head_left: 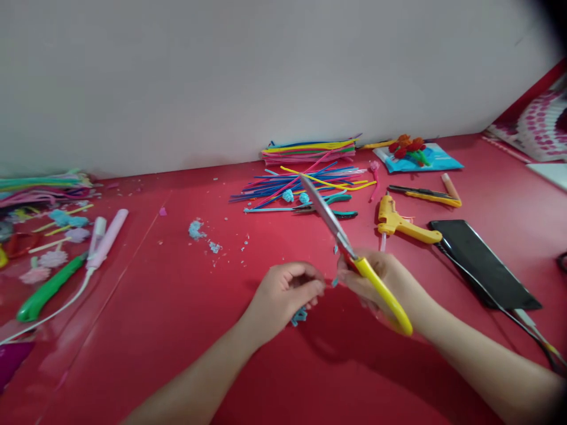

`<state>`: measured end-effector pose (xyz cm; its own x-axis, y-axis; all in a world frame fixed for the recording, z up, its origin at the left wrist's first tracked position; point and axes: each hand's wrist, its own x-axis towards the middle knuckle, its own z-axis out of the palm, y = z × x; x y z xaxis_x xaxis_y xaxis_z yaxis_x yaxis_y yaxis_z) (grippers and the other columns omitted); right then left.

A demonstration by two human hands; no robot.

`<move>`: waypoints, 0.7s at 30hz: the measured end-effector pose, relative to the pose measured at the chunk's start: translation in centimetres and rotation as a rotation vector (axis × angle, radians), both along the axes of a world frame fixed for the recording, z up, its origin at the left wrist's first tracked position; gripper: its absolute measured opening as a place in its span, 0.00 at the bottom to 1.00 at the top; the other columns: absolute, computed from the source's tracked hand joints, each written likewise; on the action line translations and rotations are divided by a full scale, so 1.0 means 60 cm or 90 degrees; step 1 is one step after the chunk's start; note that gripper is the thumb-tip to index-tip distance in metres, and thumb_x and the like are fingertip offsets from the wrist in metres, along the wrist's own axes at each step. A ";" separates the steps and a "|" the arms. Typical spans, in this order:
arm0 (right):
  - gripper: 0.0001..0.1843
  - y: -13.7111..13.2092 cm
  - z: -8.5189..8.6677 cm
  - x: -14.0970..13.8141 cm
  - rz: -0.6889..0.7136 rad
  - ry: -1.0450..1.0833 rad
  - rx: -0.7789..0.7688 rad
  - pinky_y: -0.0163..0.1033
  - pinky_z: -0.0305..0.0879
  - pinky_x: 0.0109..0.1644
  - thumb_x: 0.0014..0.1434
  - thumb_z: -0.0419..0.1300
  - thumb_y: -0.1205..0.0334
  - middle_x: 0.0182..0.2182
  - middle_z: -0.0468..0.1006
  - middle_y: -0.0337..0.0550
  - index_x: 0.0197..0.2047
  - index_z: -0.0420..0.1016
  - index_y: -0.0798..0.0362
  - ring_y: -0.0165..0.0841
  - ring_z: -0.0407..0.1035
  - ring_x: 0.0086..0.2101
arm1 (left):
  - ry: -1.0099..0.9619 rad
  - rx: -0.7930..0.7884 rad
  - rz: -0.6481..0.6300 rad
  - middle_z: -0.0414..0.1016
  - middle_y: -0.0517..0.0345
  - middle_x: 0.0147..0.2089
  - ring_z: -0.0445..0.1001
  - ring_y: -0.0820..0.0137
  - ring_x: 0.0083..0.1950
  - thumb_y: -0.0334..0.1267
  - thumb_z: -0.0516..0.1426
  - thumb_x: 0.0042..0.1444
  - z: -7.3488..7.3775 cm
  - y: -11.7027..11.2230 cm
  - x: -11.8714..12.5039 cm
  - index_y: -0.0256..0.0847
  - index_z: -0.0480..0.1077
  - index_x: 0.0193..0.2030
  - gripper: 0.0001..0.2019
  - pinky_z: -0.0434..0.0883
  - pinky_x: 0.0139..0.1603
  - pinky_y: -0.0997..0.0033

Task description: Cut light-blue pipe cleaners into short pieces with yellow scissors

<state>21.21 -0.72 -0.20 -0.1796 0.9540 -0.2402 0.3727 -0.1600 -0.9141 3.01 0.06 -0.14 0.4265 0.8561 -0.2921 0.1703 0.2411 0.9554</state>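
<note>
In my right hand (385, 283) is a pair of scissors (330, 218) with yellow handles, its blades pointing up and away to the left. My left hand (287, 295) is closed in a pinch just left of it; what its fingertips hold, if anything, is too small to make out. A tiny blue piece of pipe cleaner (335, 282) shows between the two hands, close to my right fingers. Several short blue pipe cleaner pieces (299, 316) lie on the red table (177, 342) under my left hand, partly hidden by it.
Loose pipe cleaners (266, 189), pliers (341, 213) and a pipe cleaner bundle (310, 152) lie near the wall. Blue fluff (195, 230) is scattered left of centre. A yellow glue gun (405, 225) and black phone (482, 260) sit right; a green-handled tool (48, 292) lies left.
</note>
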 end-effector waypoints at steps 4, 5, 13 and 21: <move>0.10 0.029 -0.003 0.032 -0.065 -0.246 0.090 0.30 0.46 0.18 0.49 0.51 0.55 0.14 0.57 0.31 0.23 0.59 0.53 0.23 0.52 0.15 | 0.125 0.165 0.074 0.65 0.62 0.23 0.63 0.76 0.24 0.38 0.53 0.50 -0.008 0.024 -0.023 0.39 0.67 0.27 0.06 0.61 0.26 0.77; 0.11 0.036 -0.003 0.038 -0.053 -0.316 0.106 0.30 0.46 0.18 0.48 0.52 0.55 0.14 0.57 0.32 0.22 0.59 0.53 0.24 0.53 0.16 | 0.153 0.194 0.075 0.65 0.61 0.24 0.63 0.75 0.25 0.38 0.52 0.51 -0.012 0.031 -0.030 0.39 0.67 0.28 0.07 0.61 0.27 0.76; 0.09 0.056 -0.016 0.048 0.038 -0.550 0.153 0.31 0.45 0.20 0.50 0.50 0.58 0.16 0.65 0.39 0.23 0.61 0.53 0.27 0.58 0.17 | 0.450 0.388 0.050 0.63 0.62 0.20 0.62 0.73 0.25 0.45 0.47 0.54 -0.031 0.063 -0.068 0.38 0.61 0.18 0.18 0.56 0.28 0.74; 0.08 0.052 -0.034 0.063 -0.019 -0.606 0.207 0.31 0.46 0.20 0.51 0.49 0.56 0.18 0.68 0.41 0.26 0.59 0.52 0.30 0.60 0.18 | 0.420 0.384 -0.077 0.66 0.60 0.29 0.64 0.72 0.29 0.35 0.52 0.49 -0.018 0.055 -0.070 0.42 0.65 0.31 0.03 0.59 0.30 0.74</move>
